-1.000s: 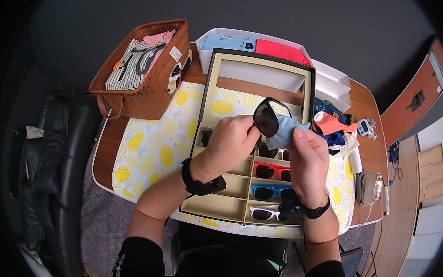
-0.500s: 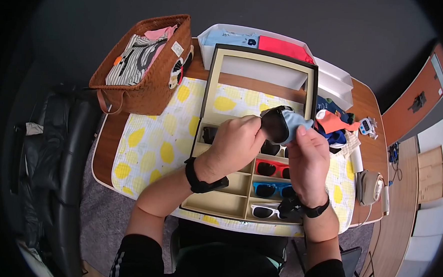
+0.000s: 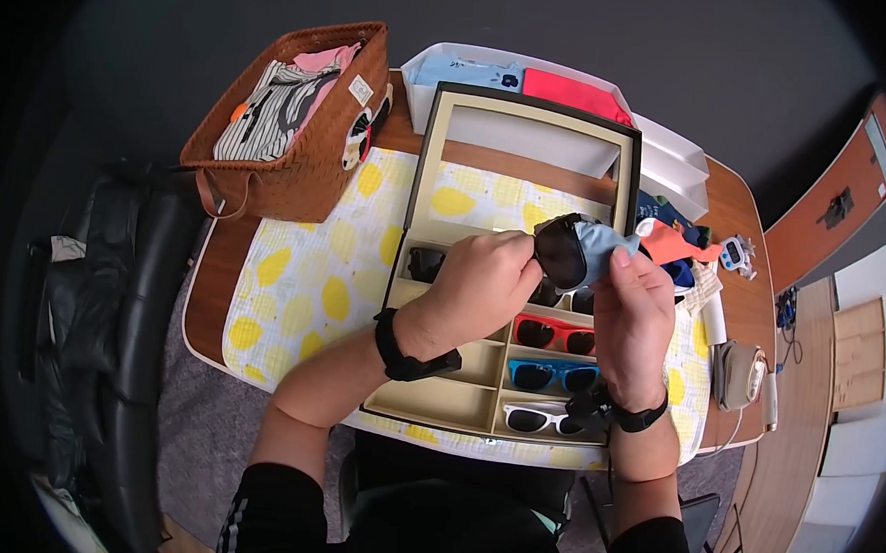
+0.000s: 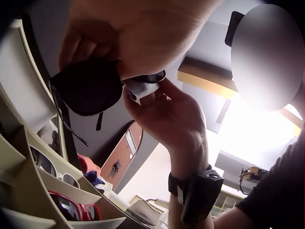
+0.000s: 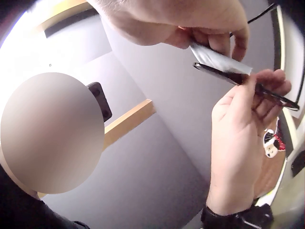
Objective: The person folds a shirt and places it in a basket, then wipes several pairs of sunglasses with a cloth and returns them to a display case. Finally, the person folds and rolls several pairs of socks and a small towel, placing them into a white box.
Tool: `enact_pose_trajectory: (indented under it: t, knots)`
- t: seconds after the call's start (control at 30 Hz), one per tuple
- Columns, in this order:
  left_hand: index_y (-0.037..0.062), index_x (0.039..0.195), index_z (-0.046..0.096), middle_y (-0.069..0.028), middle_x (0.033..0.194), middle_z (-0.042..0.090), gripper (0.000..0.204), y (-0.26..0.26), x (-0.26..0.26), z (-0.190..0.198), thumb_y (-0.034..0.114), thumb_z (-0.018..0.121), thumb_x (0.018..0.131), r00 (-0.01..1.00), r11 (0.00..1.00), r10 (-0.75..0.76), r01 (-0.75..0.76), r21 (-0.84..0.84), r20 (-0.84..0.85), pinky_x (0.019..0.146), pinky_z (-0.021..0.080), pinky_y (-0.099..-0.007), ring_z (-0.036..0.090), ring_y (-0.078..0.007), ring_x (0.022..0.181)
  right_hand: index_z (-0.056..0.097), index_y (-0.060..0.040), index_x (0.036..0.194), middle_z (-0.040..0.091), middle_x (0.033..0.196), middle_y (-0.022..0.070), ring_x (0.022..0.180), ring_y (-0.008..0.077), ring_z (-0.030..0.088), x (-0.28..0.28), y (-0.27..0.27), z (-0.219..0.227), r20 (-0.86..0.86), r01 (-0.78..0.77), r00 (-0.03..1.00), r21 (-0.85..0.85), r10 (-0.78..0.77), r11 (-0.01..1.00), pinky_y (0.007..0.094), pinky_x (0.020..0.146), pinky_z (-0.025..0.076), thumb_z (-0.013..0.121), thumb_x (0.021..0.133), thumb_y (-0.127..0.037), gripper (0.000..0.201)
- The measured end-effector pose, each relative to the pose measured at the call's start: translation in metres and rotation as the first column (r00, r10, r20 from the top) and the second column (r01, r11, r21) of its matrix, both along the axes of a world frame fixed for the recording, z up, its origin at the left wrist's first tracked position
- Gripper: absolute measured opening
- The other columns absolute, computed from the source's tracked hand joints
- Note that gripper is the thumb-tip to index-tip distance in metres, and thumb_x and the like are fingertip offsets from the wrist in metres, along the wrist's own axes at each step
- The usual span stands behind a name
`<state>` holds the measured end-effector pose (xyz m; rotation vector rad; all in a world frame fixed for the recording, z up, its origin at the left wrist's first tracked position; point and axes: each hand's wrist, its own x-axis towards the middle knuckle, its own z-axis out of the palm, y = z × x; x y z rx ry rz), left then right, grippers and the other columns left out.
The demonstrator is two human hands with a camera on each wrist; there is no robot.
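Note:
Black sunglasses (image 3: 559, 256) are held up over the display case (image 3: 446, 402), with my left hand (image 3: 483, 287) pinching them near the middle. The left wrist view shows one dark lens (image 4: 90, 88) close up and the temples hanging below. My right hand (image 3: 638, 317) pinches a light blue cloth (image 3: 593, 246) against the other lens. From the right wrist, the cloth (image 5: 219, 59) lies along that lens, fingers behind it. Below, the case's compartments hold red sunglasses (image 3: 552, 335), blue sunglasses (image 3: 548, 376) and white sunglasses (image 3: 536, 420).
A woven basket of clothes (image 3: 298, 184) stands at the back left. Behind the raised case lid (image 3: 429, 166) is a white box with folded clothes (image 3: 573, 93). Socks (image 3: 670, 243), a small timer (image 3: 733, 254) and a beige pouch (image 3: 735, 377) lie on the right.
Both hands have shifted slightly right with the sunglasses and cloth. The sunglasses have turned, and the cloth now covers more of the right-hand lens.

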<state>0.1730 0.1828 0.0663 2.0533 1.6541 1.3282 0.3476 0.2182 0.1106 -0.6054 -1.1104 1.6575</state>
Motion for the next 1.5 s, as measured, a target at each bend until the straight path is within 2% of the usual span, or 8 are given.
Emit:
enact_pose_trajectory:
  t: [0.27,0.33,0.4,0.67,0.97,1.2,1.3,1.5]
  knots:
    - [-0.0021,0.088,0.062,-0.0152,0.085,0.066,0.009,-0.005,-0.003,0.011,0.006,0.065,0.084,0.967,0.984,0.144,-0.118,0.132,-0.211,0.071,0.055,-0.0435,0.068,-0.0343,0.08,0.064,0.0,0.076,0.053,0.069,-0.0065,0.067,0.004,0.04,0.007,0.011,-0.008,0.35,-0.091,0.937,0.182,0.022,0.979,0.0246,0.06,0.032,0.06,0.104,-0.021,0.035]
    - [-0.0024,0.09,0.063,-0.0146,0.088,0.067,0.011,-0.006,-0.004,0.012,0.005,0.066,0.083,0.955,0.974,0.18,-0.139,0.181,-0.236,0.074,0.056,-0.0419,0.069,-0.0324,0.084,0.064,0.0003,0.076,0.054,0.07,-0.0063,0.067,0.0041,0.04,0.008,0.014,-0.008,0.354,-0.106,0.934,0.154,0.045,0.982,0.0246,0.061,0.033,0.06,0.104,-0.021,0.036]
    - [-0.0059,0.101,0.068,-0.019,0.103,0.072,0.02,-0.007,-0.006,0.014,0.004,0.062,0.084,0.957,0.981,0.174,-0.148,0.126,-0.233,0.081,0.057,-0.0432,0.07,-0.035,0.093,0.064,0.0006,0.075,0.054,0.07,-0.006,0.068,0.0042,0.041,0.008,0.015,-0.008,0.356,-0.121,0.932,0.129,0.068,0.984,0.0246,0.061,0.033,0.06,0.104,-0.022,0.037]
    - [-0.0058,0.101,0.068,-0.0186,0.102,0.071,0.019,-0.005,-0.008,0.016,0.003,0.061,0.085,0.963,0.983,0.163,-0.14,0.119,-0.215,0.081,0.057,-0.0433,0.07,-0.0354,0.091,0.069,0.0002,0.081,0.064,0.075,-0.001,0.07,0.0057,0.051,0.014,0.019,-0.002,0.291,-0.166,0.945,0.036,0.149,0.985,0.0228,0.068,0.039,0.06,0.103,-0.021,0.032]
    - [-0.0046,0.101,0.068,-0.0179,0.1,0.071,0.019,-0.005,-0.006,0.014,0.004,0.062,0.085,0.962,0.979,0.18,-0.155,0.13,-0.207,0.078,0.057,-0.0435,0.07,-0.0354,0.089,0.07,0.0012,0.087,0.066,0.079,0.001,0.072,0.0062,0.053,0.016,0.025,-0.009,0.176,-0.199,0.963,-0.058,0.206,0.978,0.0228,0.069,0.04,0.058,0.104,-0.018,0.029]
    - [-0.0023,0.089,0.064,-0.0178,0.086,0.067,0.008,-0.004,-0.001,0.008,0.005,0.062,0.086,0.976,0.99,0.135,-0.127,0.062,-0.169,0.07,0.055,-0.0461,0.067,-0.0386,0.079,0.068,0.0002,0.085,0.066,0.079,0.0018,0.072,0.008,0.055,0.009,0.02,-0.005,0.099,-0.181,0.977,-0.109,0.191,0.978,0.0229,0.071,0.043,0.057,0.104,-0.016,0.027]
    - [0.0009,0.08,0.058,-0.0153,0.077,0.064,0.011,-0.004,0.001,0.008,0.008,0.065,0.086,0.981,0.994,0.108,-0.107,0.013,-0.161,0.065,0.054,-0.0458,0.067,-0.0355,0.073,0.067,-0.0003,0.085,0.066,0.079,0.0025,0.072,0.0089,0.057,0.005,0.018,-0.013,-0.049,-0.169,0.985,-0.153,0.163,0.974,0.0233,0.072,0.044,0.056,0.104,-0.015,0.027]
    - [0.0001,0.079,0.058,-0.0168,0.076,0.064,0.014,0.0,0.001,0.0,0.009,0.064,0.087,0.978,0.99,0.143,-0.141,0.02,-0.155,0.064,0.054,-0.0473,0.066,-0.0375,0.072,0.067,0.0002,0.087,0.067,0.08,0.0037,0.074,0.0101,0.06,0.006,0.012,-0.007,-0.116,-0.096,0.99,-0.182,0.075,0.979,0.0245,0.073,0.047,0.055,0.105,-0.015,0.027]
